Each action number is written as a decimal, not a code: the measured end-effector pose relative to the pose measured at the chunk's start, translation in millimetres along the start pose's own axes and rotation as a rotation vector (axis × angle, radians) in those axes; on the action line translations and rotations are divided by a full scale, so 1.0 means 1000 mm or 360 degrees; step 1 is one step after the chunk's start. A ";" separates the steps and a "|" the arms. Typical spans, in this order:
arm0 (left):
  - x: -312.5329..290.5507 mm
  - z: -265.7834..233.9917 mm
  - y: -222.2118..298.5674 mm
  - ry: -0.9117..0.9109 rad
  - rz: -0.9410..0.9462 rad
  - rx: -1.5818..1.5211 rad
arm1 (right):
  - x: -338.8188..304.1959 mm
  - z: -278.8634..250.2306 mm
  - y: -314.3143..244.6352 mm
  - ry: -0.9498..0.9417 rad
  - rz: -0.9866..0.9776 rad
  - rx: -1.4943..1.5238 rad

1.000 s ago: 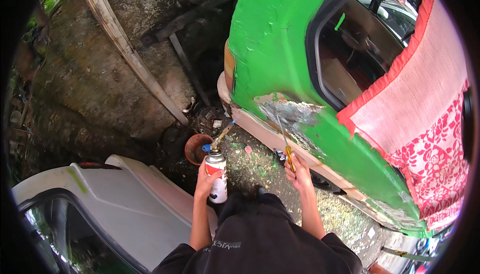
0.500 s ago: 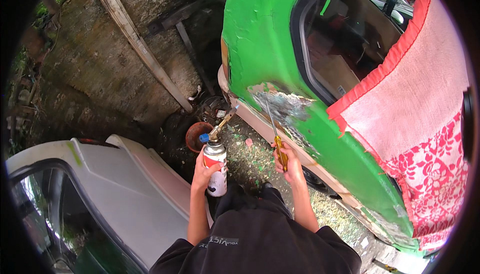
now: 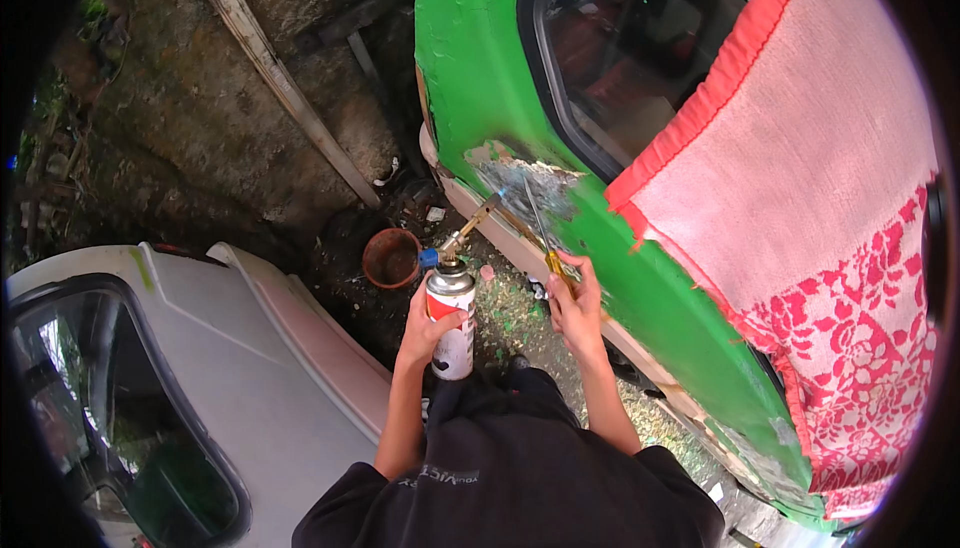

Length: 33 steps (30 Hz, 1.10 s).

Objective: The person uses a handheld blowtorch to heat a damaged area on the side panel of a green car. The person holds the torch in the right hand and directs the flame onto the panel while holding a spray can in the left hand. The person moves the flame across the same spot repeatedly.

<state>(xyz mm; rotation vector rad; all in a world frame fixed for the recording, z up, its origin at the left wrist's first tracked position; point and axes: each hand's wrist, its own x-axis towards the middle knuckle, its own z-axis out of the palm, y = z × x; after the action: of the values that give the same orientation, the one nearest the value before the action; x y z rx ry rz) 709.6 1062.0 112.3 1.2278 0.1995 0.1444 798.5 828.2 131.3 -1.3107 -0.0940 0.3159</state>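
Note:
My left hand (image 3: 420,333) is wrapped round the can of a gas blowtorch (image 3: 453,333), held upright. The torch has a blue knob and a brass nozzle slanting toward the green car (image 3: 460,38), with a small bluish glow at its tip. The nozzle points at a scraped, greyish bare patch (image 3: 545,191) on the lower bodywork. My right hand (image 3: 577,313) closes on the amber handle of a screwdriver (image 3: 540,223). Its thin metal shaft reaches up over the patch; whether the tip touches the surface, I cannot tell.
A pink and red towel (image 3: 740,158) drapes over the green car at right. To the left stands a whitish car (image 3: 300,378). A brown pot (image 3: 392,257) sits between them, near a wooden plank (image 3: 280,78). Paint flakes litter the ground (image 3: 510,313).
The blowtorch in my left hand has moved right and slightly up, bringing its nozzle closer to the bare patch. My right hand has lifted a little with the screwdriver. The view has shifted right.

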 end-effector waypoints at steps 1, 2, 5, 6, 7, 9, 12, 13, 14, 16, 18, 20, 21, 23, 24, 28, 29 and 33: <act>-0.001 0.002 0.006 -0.0019 -0.0061 -0.0049 | -0.001 0.002 -0.006 0.0010 0.0076 0.0095; 0.002 0.003 0.015 -0.0041 -0.0104 -0.0088 | 0.002 0.006 -0.010 0.0010 0.0135 0.0200; 0.008 -0.006 0.016 -0.0047 -0.0009 0.0010 | 0.003 0.008 -0.005 0.0035 0.0175 0.0303; 0.009 -0.006 0.020 -0.0050 -0.0005 0.0020 | 0.008 0.012 -0.004 0.0045 0.0160 0.0295; 0.010 -0.012 0.016 -0.0014 0.0016 0.0075 | 0.015 0.021 -0.004 0.0055 0.0143 0.0288; 0.011 -0.013 0.030 -0.0077 -0.0090 0.0030 | 0.025 0.035 0.000 0.0096 0.0082 0.0227; 0.008 -0.020 0.033 -0.0046 -0.0019 0.0044 | -0.002 0.037 0.004 0.0192 -0.0012 0.0137; 0.010 -0.025 0.033 -0.0069 -0.0018 0.0050 | -0.002 0.036 0.004 0.0197 -0.0023 0.0192; 0.008 -0.028 0.032 -0.0088 -0.0043 0.0041 | -0.007 0.034 0.005 0.0211 -0.0015 0.0236; 0.009 -0.029 0.034 -0.0090 -0.0092 0.0040 | -0.001 0.039 0.001 0.0192 0.0037 0.0296; 0.016 -0.033 0.033 -0.0118 -0.0064 0.0126 | 0.001 0.051 -0.003 0.0275 0.0091 0.0327; 0.015 -0.034 0.036 -0.0115 -0.0105 0.0076 | -0.004 0.051 -0.002 0.0302 0.0083 0.0314; 0.016 -0.038 0.033 -0.0119 -0.0109 0.0054 | -0.011 0.049 -0.006 0.0289 0.0068 0.0371; 0.013 -0.040 0.035 -0.0141 -0.0112 0.0068 | -0.012 0.050 -0.006 0.0290 0.0078 0.0352; 0.012 -0.040 0.035 -0.0154 -0.0116 0.0072 | -0.013 0.052 -0.009 0.0294 0.0083 0.0341; 0.016 -0.040 0.038 -0.0183 -0.0143 -0.0009 | 0.008 0.072 -0.004 0.0347 0.0130 0.0350; 0.016 -0.045 0.039 -0.0192 -0.0140 -0.0018 | 0.001 0.073 -0.009 0.0336 0.0146 0.0343; 0.021 -0.041 0.040 -0.0231 -0.0157 -0.0083 | -0.012 0.062 -0.008 0.0405 0.0142 0.0355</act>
<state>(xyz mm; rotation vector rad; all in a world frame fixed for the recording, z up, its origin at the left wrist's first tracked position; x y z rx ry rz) 720.3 1117.8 135.0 1.1690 0.1289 -0.0253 773.7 880.9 156.1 -1.1254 0.2097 0.2259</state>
